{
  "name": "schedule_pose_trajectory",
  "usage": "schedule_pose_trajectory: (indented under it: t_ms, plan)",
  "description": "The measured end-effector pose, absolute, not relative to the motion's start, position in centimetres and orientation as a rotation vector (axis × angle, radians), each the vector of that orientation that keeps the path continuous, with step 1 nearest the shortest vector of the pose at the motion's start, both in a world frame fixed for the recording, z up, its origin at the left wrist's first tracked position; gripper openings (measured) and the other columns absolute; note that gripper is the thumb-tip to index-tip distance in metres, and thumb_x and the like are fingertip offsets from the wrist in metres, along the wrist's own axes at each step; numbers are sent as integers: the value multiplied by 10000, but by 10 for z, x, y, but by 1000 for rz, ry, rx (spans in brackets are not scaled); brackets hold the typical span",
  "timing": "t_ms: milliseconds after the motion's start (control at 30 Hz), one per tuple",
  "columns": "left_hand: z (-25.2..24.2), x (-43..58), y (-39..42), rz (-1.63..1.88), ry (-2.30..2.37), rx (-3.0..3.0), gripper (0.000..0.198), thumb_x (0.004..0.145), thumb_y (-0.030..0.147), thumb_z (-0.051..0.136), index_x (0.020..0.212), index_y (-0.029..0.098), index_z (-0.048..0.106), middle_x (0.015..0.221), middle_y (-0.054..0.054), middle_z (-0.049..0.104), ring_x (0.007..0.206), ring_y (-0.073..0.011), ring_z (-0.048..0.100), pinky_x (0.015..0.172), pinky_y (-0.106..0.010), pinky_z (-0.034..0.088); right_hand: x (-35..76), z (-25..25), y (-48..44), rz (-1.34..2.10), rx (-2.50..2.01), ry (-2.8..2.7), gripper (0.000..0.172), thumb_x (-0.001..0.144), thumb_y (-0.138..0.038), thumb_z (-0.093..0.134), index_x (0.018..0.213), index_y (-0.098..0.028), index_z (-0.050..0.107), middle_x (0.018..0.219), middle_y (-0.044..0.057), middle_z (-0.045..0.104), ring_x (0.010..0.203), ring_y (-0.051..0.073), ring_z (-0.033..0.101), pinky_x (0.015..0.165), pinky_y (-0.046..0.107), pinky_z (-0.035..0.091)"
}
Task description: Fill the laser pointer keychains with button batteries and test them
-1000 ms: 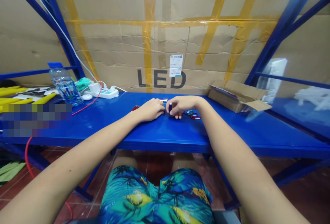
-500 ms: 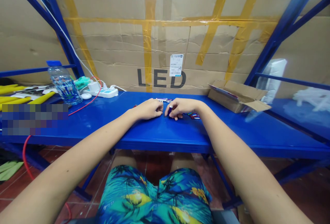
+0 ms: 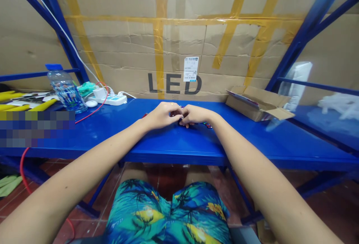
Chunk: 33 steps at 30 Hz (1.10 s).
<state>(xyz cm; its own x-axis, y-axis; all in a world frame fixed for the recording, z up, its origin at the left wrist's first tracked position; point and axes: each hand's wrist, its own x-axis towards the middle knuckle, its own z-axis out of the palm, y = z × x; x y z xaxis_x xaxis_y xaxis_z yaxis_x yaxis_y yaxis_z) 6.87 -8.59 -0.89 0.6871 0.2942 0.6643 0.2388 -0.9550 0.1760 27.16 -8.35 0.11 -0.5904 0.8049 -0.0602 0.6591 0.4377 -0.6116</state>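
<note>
My left hand (image 3: 163, 115) and my right hand (image 3: 194, 115) meet over the middle of the blue table (image 3: 174, 139), fingertips touching. Both are curled around one small dark cylindrical piece with a pale tip (image 3: 181, 117), mostly hidden by the fingers. Small coloured clips (image 3: 208, 125) lie on the table just right of my right hand. A red bit (image 3: 144, 116) shows left of my left hand.
An open cardboard box (image 3: 256, 103) sits at the right rear. At the left stand a water bottle (image 3: 66, 90), a white power strip (image 3: 109, 99) with a red cable, and yellow objects (image 3: 25, 105). A cardboard wall marked LED backs the table.
My hands have closed the gap between them and now pinch the small piece together. The view has shifted slightly down.
</note>
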Motion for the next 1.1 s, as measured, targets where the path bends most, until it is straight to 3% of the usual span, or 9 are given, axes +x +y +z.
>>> schedule_pose_trajectory:
  t_ms: [600,767,933,1100]
  plan:
    - [-11,60,-76,1118,290,2920,162,872,188,598,895,180,759,912,-82,750,869,-190,691,794,-316,540,274,0,-80,987,-1224,-2433,117,745,-276,674,731,-160,676,593,5,666,496,117,565,494,246,413]
    - [-10,61,-78,1140,333,2878,142,860,178,600,870,187,741,913,-69,756,855,-180,695,793,-310,540,274,0,-80,1021,-1197,-2419,139,760,-292,661,786,-157,683,615,8,676,501,120,573,482,244,401]
    - [-8,61,-78,1144,603,2734,172,816,242,665,968,167,695,849,-34,725,749,-153,660,708,-279,518,270,4,-86,1004,-1190,-2354,130,742,-280,676,732,-151,676,569,-1,646,482,109,540,470,236,383]
    - [-8,58,-69,1146,730,2689,151,772,323,717,799,175,708,845,-43,701,792,-172,639,742,-305,489,264,4,-86,932,-1138,-2269,158,758,-296,663,742,-143,699,560,-11,621,495,110,531,512,242,403]
